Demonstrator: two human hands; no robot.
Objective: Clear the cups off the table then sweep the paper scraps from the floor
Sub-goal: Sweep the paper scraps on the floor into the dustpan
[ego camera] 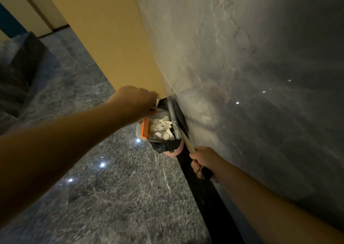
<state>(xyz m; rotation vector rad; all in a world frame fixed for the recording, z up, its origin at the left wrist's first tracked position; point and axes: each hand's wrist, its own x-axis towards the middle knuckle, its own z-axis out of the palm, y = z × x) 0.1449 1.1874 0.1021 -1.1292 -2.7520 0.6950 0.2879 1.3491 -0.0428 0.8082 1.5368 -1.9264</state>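
no words to read, no numbers, no labels, no signs, nothing written on wall, floor, dustpan or handle

Paper scraps point(162, 130) in dustpan point(141, 133)

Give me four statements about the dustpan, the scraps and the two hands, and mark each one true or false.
1. White paper scraps lie in the dustpan. True.
2. The right hand is open and idle. False: it grips the long handle.
3. The comb strip on the dustpan is blue. False: it is orange.
4. The left hand reaches to the dustpan's far end, beside the wall. True.
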